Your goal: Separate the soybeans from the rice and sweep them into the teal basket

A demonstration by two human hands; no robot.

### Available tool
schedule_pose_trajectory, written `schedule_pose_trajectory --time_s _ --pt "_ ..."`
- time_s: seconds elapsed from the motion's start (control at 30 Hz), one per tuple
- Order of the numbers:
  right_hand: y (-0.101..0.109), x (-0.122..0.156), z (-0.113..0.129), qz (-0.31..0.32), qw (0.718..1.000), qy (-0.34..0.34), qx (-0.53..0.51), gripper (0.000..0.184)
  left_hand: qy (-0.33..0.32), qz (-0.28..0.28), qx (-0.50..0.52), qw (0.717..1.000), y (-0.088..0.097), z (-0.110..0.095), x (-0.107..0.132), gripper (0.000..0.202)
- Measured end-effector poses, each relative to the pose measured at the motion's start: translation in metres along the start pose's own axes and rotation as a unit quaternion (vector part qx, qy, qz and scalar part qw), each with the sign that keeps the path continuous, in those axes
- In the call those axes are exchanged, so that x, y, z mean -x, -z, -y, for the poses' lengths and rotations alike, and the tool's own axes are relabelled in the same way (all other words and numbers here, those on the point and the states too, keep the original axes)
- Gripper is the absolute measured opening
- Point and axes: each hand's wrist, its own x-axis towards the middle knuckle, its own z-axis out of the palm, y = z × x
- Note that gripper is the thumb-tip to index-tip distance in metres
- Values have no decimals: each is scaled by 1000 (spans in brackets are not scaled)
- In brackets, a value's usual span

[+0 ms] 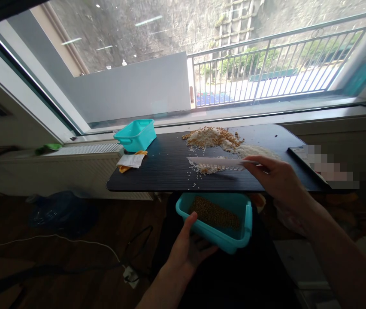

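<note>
My left hand (187,246) grips the near left side of a turquoise plastic basket (247,223), thumb over the rim and fingers beneath. Inside lie many small brown beans or grains (215,212). My right hand (271,171) is closed on one end of a long, flat white strip (216,162) with a row of slots or teeth along its lower edge. The strip hovers over or touches scattered white rice grains (196,171) mixed with a few brown ones; contact is unclear. Behind it stands a mixed heap of rice and brown beans (210,137).
The dark tabletop (160,176) borders a window. A second turquoise basket (135,136) stands at its left end by a white packet (131,161) on orange cloth. A tablet-like object (303,161), partly blurred, lies at right. A power strip (130,277) and cables are on the floor.
</note>
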Motion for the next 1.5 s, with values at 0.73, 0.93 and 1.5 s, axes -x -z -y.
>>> schedule_pose_trajectory --time_s 0.73,0.93,1.5 --pt "13 3 4 12 999 -40 -29 42 -14 -9 -22 1000 -5 0 3 59" --pt "7 -2 3 21 999 -29 -36 35 -5 -8 -16 1000 -5 -1 4 59" --pt "8 1 9 24 998 -20 -59 27 -8 -19 -18 1000 -8 -1 5 59"
